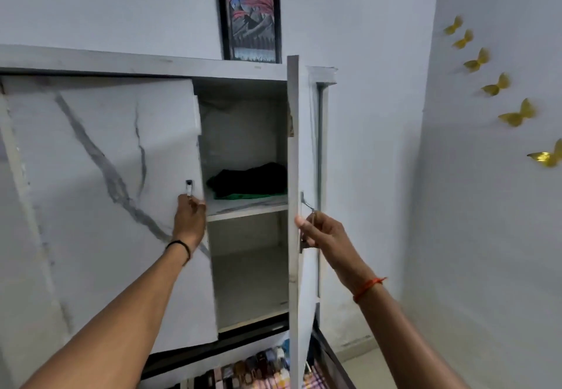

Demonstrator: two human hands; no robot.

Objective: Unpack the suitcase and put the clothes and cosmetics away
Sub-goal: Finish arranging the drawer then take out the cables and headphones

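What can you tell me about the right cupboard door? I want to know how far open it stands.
The right door is a tall white panel with a pale, slightly worn edge, seen almost edge-on, so it stands swung well out from the cupboard. A slim metal handle sits on its outer face about halfway down. The right hand holds that handle, thumb against the door's edge. Its lower end reaches down past the cupboard's bottom shelf.

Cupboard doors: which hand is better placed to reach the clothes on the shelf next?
Probably the left hand: it grips the left door edge beside the folded clothes. The right hand holds the right door's handle, farther out.
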